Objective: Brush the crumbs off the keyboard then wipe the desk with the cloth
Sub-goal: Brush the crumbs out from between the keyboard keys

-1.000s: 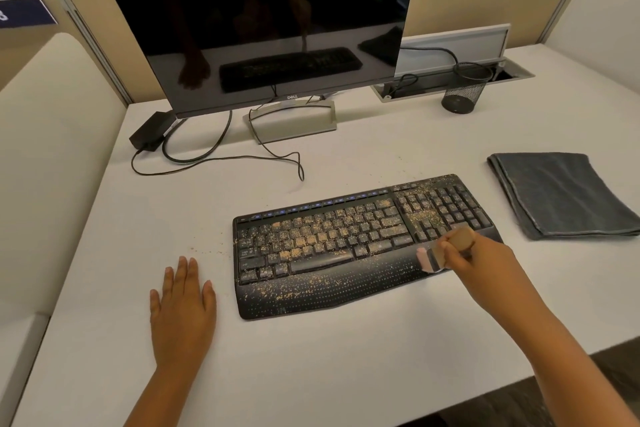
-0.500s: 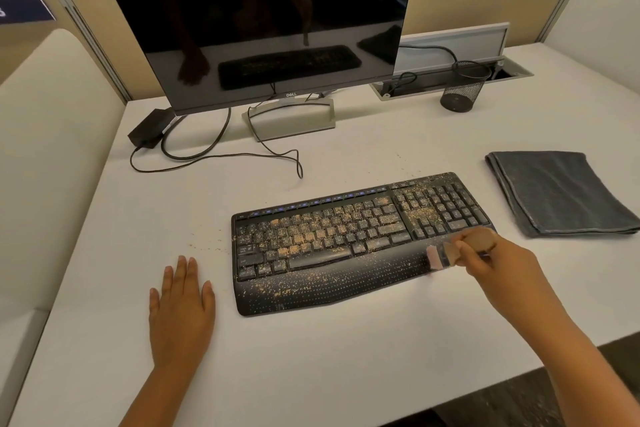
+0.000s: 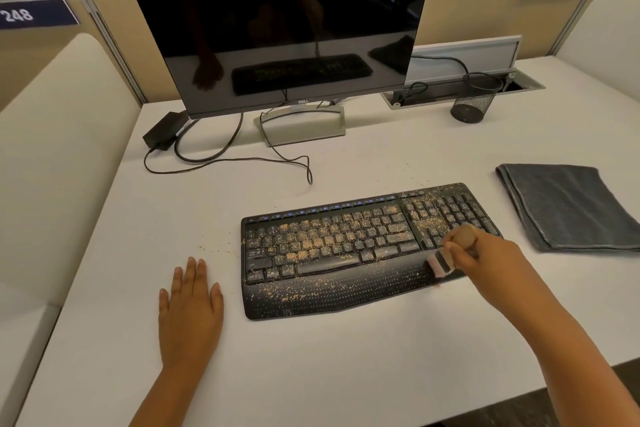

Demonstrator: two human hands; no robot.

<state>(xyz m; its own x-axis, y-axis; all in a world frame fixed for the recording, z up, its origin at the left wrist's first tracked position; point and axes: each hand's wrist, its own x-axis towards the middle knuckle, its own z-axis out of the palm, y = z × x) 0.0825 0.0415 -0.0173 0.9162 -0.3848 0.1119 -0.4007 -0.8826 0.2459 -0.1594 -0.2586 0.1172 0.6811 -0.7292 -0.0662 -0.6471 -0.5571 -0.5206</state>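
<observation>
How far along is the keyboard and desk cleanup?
Little looks done: tan crumbs cover the black wireless keyboard. In hand: the right hand grips a small wooden-handled brush at the keyboard's right end; the left hand rests flat on the white desk. Left: brushing, then wiping; the folded grey cloth lies untouched.

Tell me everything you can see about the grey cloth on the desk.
The cloth is dark grey and looks like soft towelling, with a stitched hem along its edges. It is folded into a flat rectangle of several layers and lies on the white desk, to the right of the keyboard and apart from it. Its right end runs out of the picture. No hand touches it.
</observation>
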